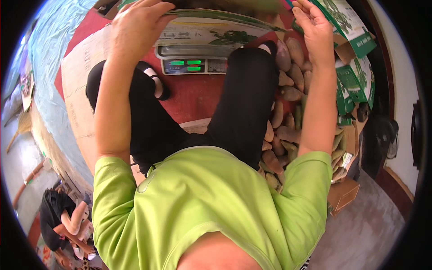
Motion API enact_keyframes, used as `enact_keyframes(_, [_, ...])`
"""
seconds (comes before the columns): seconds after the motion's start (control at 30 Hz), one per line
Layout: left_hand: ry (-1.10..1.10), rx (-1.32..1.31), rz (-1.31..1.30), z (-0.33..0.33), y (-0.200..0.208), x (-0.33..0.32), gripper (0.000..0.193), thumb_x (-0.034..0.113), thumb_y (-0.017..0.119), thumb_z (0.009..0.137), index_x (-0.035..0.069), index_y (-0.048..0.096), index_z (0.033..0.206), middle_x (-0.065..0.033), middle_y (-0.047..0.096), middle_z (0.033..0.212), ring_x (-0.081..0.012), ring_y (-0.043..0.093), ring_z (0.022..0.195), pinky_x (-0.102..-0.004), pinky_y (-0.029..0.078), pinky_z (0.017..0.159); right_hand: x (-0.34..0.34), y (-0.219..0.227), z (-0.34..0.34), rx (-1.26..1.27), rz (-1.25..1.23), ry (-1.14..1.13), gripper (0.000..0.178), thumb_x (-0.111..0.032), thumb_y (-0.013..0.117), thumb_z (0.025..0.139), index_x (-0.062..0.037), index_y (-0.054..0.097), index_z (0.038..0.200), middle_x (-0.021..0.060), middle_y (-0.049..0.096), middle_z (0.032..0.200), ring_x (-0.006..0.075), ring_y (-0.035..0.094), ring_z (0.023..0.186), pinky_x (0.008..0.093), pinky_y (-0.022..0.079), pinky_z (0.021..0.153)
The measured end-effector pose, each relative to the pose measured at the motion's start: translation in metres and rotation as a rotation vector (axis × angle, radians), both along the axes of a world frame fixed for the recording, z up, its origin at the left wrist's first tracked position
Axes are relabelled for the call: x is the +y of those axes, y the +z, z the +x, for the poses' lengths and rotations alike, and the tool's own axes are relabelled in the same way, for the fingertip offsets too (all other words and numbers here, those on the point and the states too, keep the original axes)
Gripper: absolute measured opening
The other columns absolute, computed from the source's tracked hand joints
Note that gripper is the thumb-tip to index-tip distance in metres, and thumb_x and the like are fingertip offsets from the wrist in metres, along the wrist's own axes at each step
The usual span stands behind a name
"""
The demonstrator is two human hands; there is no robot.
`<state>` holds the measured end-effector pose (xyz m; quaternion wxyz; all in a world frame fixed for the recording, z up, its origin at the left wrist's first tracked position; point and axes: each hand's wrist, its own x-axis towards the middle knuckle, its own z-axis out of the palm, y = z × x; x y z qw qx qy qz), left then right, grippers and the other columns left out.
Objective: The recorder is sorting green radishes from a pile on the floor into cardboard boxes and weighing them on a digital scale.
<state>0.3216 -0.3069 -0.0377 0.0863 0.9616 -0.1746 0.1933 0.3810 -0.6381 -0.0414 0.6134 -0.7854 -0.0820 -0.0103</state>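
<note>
A printed white and green cardboard box (pixel 198 33) stands on a digital scale (pixel 189 65) with lit green readouts, between my feet. My left hand (pixel 139 29) is at the box's left upper edge, its fingers curled over the edge. On the far right side of the box, my right hand (pixel 312 20) has thumb and fingers pinched together. A small blue and pink bit shows by those fingertips, too little to name. Between the hands the box's upper part is smeared by motion, and its inside is hidden.
Sweet potatoes (pixel 288 93) lie heaped beside my right leg. More green and white boxes (pixel 355 78) stand at the right, near a black fan (pixel 382 135). Flattened cardboard (pixel 81 90) and blue plastic sheeting (pixel 51 58) cover the left. Another person (pixel 60 220) is at the lower left.
</note>
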Motion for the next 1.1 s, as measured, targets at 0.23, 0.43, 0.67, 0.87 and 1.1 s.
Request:
enact_keyframes(0.23, [0.047, 0.034, -0.007, -0.005, 0.001, 0.015, 0.025, 0.022, 0.066, 0.083, 0.021, 0.068, 0.108, -0.001, 0.067, 0.095, -0.0228, 0.064, 0.086, -0.0323, 0.05, 0.073, -0.086, -0.101, -0.057, 0.109, -0.18, -0.383, 0.029, -0.015, 0.062, 0.088, -0.0036, 0.062, 0.116, 0.0043, 0.065, 0.105, 0.0099, 0.059, 0.095, 0.0241, 0.047, 0.076])
enact_keyframes(0.43, [0.046, 0.026, -0.105, 0.0, -0.005, 0.009, 0.024, 0.027, 0.066, 0.083, 0.018, 0.068, 0.105, -0.0009, 0.067, 0.094, -0.0254, 0.063, 0.085, -0.0356, 0.05, 0.072, -0.197, -0.24, -0.191, 0.42, -0.527, -0.528, 0.031, -0.016, 0.068, 0.079, -0.0003, 0.066, 0.106, 0.0151, 0.068, 0.099, 0.0244, 0.065, 0.094, 0.0338, 0.049, 0.083])
enact_keyframes(0.67, [0.026, 0.003, -0.082, -0.001, 0.0, 0.008, 0.027, 0.016, 0.068, 0.082, 0.017, 0.069, 0.109, -0.0016, 0.068, 0.097, -0.0211, 0.064, 0.091, -0.0304, 0.049, 0.081, -0.233, -0.321, -0.295, 0.726, -0.772, -0.59, 0.037, -0.019, 0.069, 0.076, 0.0, 0.065, 0.108, 0.0148, 0.068, 0.097, 0.026, 0.064, 0.091, 0.0357, 0.049, 0.083])
enact_keyframes(0.87, [0.052, -0.002, -0.1, -0.002, 0.003, 0.0, 0.026, 0.016, 0.07, 0.08, 0.014, 0.069, 0.107, -0.0031, 0.068, 0.094, -0.0217, 0.063, 0.087, -0.0309, 0.048, 0.078, -0.222, -0.329, -0.285, 0.79, -0.856, -0.603, 0.052, -0.02, 0.072, 0.073, -0.0028, 0.057, 0.12, 0.0179, 0.063, 0.113, 0.032, 0.061, 0.103, 0.0421, 0.048, 0.087])
enact_keyframes(1.1, [0.062, -0.067, -0.035, -0.001, 0.003, -0.003, 0.028, 0.016, 0.072, 0.078, 0.014, 0.07, 0.106, -0.0031, 0.068, 0.091, -0.0218, 0.063, 0.084, -0.0308, 0.049, 0.076, -0.214, -0.35, -0.246, 0.945, -0.938, -0.525, 0.075, -0.023, 0.075, 0.072, -0.008, 0.04, 0.137, 0.0199, 0.048, 0.132, 0.0351, 0.05, 0.118, 0.0445, 0.045, 0.096])
